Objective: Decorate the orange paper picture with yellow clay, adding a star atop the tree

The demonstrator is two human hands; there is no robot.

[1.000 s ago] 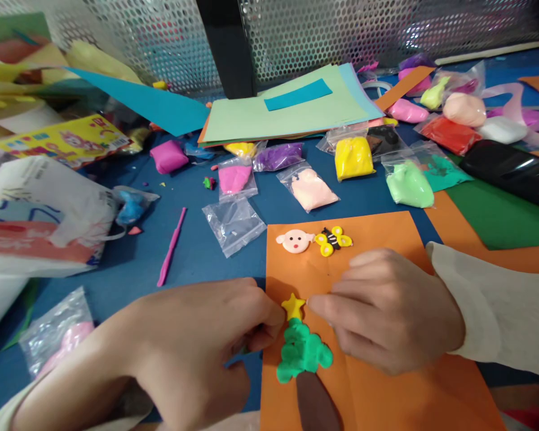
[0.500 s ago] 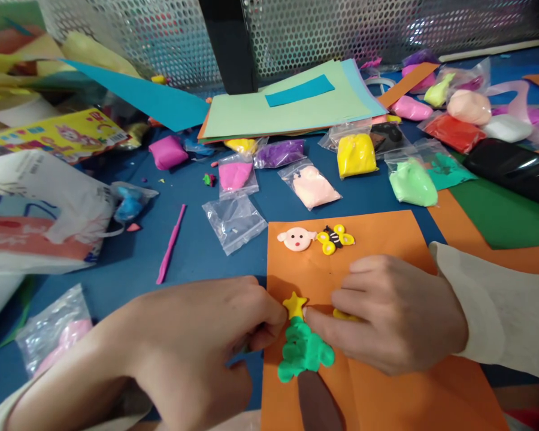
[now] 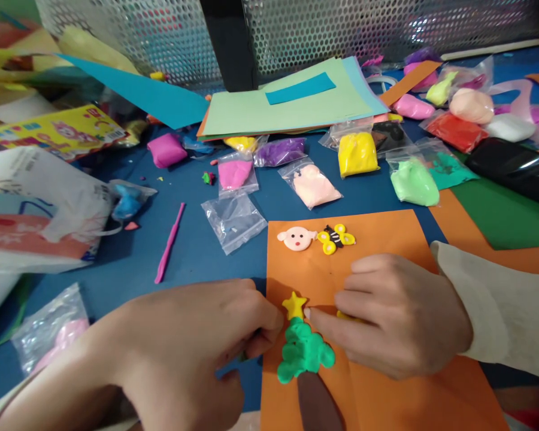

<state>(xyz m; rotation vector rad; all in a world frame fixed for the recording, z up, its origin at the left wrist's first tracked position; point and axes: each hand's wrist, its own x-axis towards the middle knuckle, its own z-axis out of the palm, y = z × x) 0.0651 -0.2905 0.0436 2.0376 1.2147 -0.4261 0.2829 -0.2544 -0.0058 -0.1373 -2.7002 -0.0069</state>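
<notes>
A yellow clay star (image 3: 294, 306) sits on top of a green clay treetop (image 3: 305, 352) with a brown clay trunk (image 3: 318, 401), all on an orange paper sheet (image 3: 386, 395). My left hand (image 3: 193, 341) is closed just left of the star, its bent index finger by the star's left side; its palm side is hidden. From the right, my right hand (image 3: 395, 317) points its index fingertip close against the star. Its other fingers curl over a bit of yellow clay (image 3: 348, 316), mostly hidden. Higher on the sheet are a pale pink clay face (image 3: 297, 239) and a yellow-and-black clay bee (image 3: 336, 239).
Beyond the sheet lie an opened clear bag (image 3: 234, 222) and bagged clay in pink (image 3: 234, 175), peach (image 3: 315, 185), yellow (image 3: 358, 154) and light green (image 3: 414, 181). A pink modelling tool (image 3: 169, 242) lies left. Stacked coloured paper (image 3: 291, 117) stands before a metal mesh panel (image 3: 341, 42).
Both hands have drawn slightly away from the star, the left one to the left and the right one to the right. The star and tree look unchanged.
</notes>
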